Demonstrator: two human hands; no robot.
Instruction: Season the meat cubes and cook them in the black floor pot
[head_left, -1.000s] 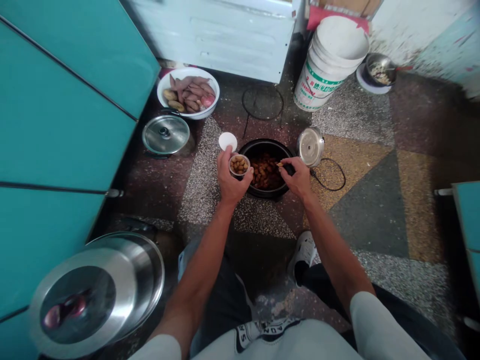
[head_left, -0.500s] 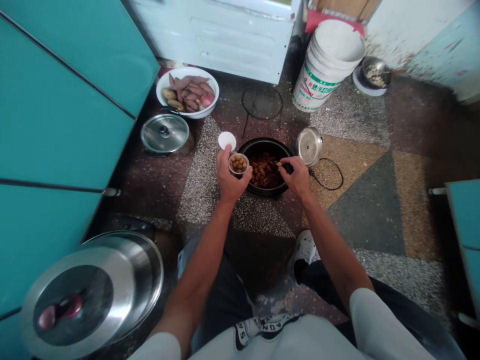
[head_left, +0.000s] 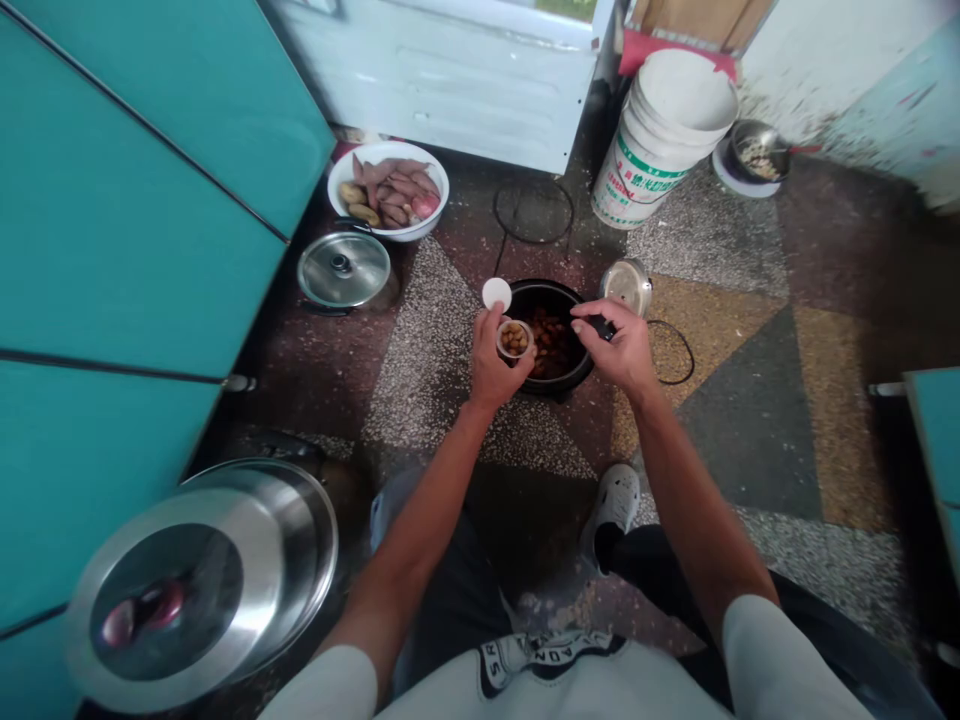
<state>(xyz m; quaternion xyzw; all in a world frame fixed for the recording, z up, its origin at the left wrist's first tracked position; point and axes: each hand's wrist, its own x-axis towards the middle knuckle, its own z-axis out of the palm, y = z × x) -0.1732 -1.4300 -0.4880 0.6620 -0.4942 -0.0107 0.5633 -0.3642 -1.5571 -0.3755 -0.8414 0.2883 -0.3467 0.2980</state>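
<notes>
My left hand point(head_left: 496, 365) is closed around a small clear cup point(head_left: 515, 339) filled with brown, peanut-like pieces. A round white lid point(head_left: 496, 293) sticks out beyond its fingertips. Just right of the cup, a black cooking pot point(head_left: 581, 378) stands on the floor with brown pieces point(head_left: 551, 340) in dark liquid inside. My right hand point(head_left: 619, 345) hovers over the pot's right rim, thumb and forefinger slightly apart, and no piece shows between them. Behind that hand lies a round metal lid point(head_left: 628, 285), partly covered.
Ahead are a white basin point(head_left: 442, 205) of sweet potatoes, a lidded steel pot point(head_left: 345, 270), a wire stand point(head_left: 533, 240) and a tall white bucket point(head_left: 645, 160). A large steel pot point(head_left: 292, 540) sits at lower left beside teal cabinets point(head_left: 127, 200). A bowl point(head_left: 757, 150) stands far right.
My left hand has moved right with the cup and lid, now overlapping the pot's left rim. My right hand has shifted right and its fingers have parted; the small piece it pinched no longer shows.
</notes>
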